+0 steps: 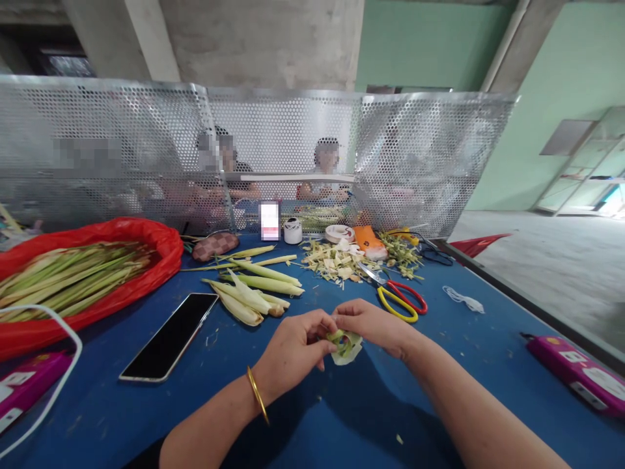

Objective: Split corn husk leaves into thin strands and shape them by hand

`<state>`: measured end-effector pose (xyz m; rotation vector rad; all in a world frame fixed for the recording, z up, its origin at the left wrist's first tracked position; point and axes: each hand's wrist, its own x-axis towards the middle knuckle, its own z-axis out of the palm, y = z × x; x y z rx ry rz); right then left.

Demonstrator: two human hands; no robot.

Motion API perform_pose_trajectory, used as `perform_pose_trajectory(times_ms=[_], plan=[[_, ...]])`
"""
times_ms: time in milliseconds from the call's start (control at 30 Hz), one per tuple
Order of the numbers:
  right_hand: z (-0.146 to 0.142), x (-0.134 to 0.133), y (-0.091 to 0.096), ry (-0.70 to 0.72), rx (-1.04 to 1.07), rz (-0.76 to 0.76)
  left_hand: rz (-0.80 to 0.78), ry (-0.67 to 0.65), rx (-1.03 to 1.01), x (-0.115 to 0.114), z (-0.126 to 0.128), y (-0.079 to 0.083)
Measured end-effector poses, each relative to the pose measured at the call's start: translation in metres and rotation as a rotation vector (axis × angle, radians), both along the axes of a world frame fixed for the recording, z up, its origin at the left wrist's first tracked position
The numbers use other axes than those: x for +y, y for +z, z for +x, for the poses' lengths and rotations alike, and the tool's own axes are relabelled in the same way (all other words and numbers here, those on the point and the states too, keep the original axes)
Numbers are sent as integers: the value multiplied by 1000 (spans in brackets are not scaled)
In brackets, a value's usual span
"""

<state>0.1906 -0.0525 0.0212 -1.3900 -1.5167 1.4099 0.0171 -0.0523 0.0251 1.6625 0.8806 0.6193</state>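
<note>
Over the blue table, my left hand (299,345) pinches a small curled piece of pale green corn husk (347,350) from the left side. My right hand (374,324) has its fingers on the upper edge of the same piece, close against my left fingertips. The far side of the piece is partly hidden by the fingers. Beyond my left hand lie several whole husks (244,299) with pale, leafy ends. Scissors (398,299) with one red and one yellow handle rest beyond my right hand, blades pointing away.
A red bag (168,244) of long green husk strips sits at left, near a black phone (168,339). Husk scraps (339,260), a tape roll (340,234) and an orange packet (370,242) lie at the back. White string (463,298) is at right. Perforated metal panels (288,137) separate other people.
</note>
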Motion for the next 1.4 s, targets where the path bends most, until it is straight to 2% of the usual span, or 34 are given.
perform_pose_trajectory(times_ms=[133,200,333,400,467,600,667,867,1000,1133,1233,1300,1400], plan=[[0,0,2,16,32,-39,61,-31,79,0,-2,2],[0,0,3,18,40,-43,203,-39,176,1,-5,0],[1,4,1,4,34,-14,646,-40,418,5,-10,-5],[1,6,-1,-9,30,2,742,-36,490,6,-12,-7],[1,6,-2,-15,28,6,749,-22,526,7,-12,-8],[1,4,0,-1,64,-12,706,25,540,7,-11,-6],[0,4,0,-12,103,-13,637,37,495,7,-10,-4],[-12,4,-7,-169,238,81,211,64,137,8,-6,-7],[-17,4,-9,-172,247,108,2,89,-12,9,-2,-8],[-13,6,-10,-117,210,46,-106,63,-91,9,-1,-10],[-11,7,-11,-100,202,1,-141,-15,-90,9,0,-14],[-12,7,-10,-119,216,22,-143,-49,-86,10,0,-16],[-16,5,-9,-184,255,103,-131,-3,-112,10,1,-17]])
